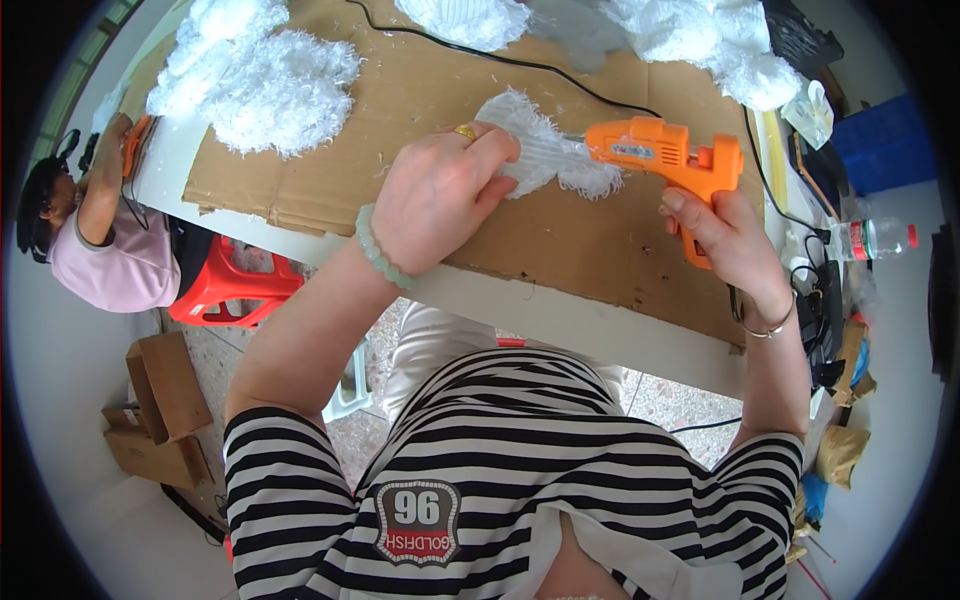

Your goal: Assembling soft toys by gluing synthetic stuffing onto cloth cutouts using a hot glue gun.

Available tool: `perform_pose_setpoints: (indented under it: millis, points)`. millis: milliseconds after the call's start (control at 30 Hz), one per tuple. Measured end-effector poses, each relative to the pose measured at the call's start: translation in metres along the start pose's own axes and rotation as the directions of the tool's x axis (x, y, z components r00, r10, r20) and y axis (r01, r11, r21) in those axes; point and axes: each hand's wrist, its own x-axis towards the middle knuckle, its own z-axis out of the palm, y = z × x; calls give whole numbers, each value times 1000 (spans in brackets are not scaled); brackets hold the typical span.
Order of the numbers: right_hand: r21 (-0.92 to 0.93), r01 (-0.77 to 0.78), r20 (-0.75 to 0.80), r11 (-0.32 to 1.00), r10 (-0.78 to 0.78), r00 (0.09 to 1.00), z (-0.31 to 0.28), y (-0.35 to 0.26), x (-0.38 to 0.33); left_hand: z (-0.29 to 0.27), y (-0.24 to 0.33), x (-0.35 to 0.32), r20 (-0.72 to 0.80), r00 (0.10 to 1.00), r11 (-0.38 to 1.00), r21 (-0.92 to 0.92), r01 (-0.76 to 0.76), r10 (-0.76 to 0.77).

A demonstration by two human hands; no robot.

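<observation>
My left hand (435,195) is closed, fingertips pinching the edge of a white ribbed fabric piece with frayed fringe (532,140). That piece lies on the brown cardboard (620,245) covering the table. In my right hand (735,235) is an orange glue gun (655,148), my fingers wrapped round its handle. The gun points left, its nozzle at the right part of the fabric piece; whether the tip touches the cloth I cannot tell. My left fingers partly hide the fabric's left edge.
Heaps of white fringed fabric (285,90) lie at the far left and far right. A black cable (510,60) crosses the cardboard. At left, a person (110,240) holds another orange tool beside a red stool (235,290). A plastic bottle (870,240) lies at right.
</observation>
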Motion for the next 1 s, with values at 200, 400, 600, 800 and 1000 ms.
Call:
perform_pose_setpoints:
  millis: [200, 400, 600, 800, 1000]
  points:
    - [128, 57, -62, 990, -49, 997, -2, -2, -7, -2, -12, -1, -32, 998, 998, -47, 51, -52]
    - [333, 106, -82, 937, -83, 993, 0, -8, -10, -2, -17, -4, -25, 972, 875, -442, 199, -234]
    - [14, 77, 51, 997, -77, 996, 13, -8, -5, -3, -18, -5, -149, 975, 897, -433, 88, -168]
    - [-83, 160, 74, 984, -154, 985, 17, -11, 0, -18, -2, -9, -60, 993, 992, -70, -107, 103]
    - [-207, 49, 206, 977, -6, 979, 14, -27, 10, -14, -10, -10, 39, 999, 995, -102, 0, 4]
